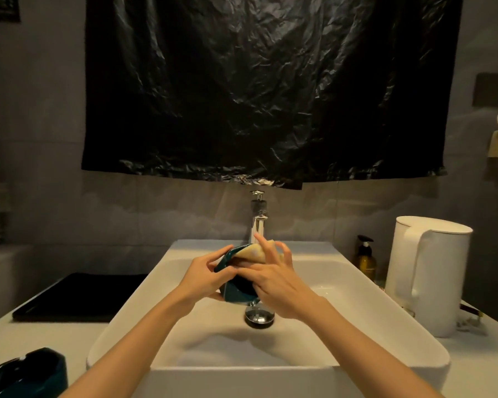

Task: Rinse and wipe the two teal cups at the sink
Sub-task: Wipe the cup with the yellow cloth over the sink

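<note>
A teal cup is held tilted over the white sink, just above the drain. My left hand grips it from the left side. My right hand presses a pale yellow cloth against the cup's upper part, fingers spread over it. The second teal cup stands on the counter at the bottom left, partly cut off by the frame edge.
A chrome faucet rises behind the sink; no water stream is visible. A white kettle and an amber pump bottle stand on the right. A black tray lies on the left counter. Black plastic sheeting covers the wall above.
</note>
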Motion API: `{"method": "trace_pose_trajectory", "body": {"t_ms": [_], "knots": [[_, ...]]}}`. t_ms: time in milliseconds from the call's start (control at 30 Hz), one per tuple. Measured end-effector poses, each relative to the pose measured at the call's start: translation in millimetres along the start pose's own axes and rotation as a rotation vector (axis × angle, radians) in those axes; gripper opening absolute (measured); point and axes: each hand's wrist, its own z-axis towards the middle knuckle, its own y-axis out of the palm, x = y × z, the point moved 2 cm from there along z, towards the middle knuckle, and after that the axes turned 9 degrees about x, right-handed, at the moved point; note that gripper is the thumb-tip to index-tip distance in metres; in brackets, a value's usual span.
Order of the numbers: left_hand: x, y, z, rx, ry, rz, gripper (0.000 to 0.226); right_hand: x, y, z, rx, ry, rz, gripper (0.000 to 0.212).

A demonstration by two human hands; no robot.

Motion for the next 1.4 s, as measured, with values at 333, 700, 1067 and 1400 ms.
{"method": "trace_pose_trajectory", "body": {"t_ms": [333,700,1067,1400], "knots": [[0,-1,-3,0.087,0.018,-0.051,0.056,-7,-13,-6,0.179,0.080,-0.255,0.042],[2,-5,-6,0.147,0.005,-0.053,0.059,-12,-4,-13,0.126,0.024,0.001,0.050],[1,-6,-6,0.043,0.012,-0.037,0.051,-20,-4,-8,0.011,-0.043,0.078,0.056],[2,-3,-6,0.007,0.025,-0.010,0.048,-18,-8,-9,0.117,0.018,-0.142,0.042]]}}
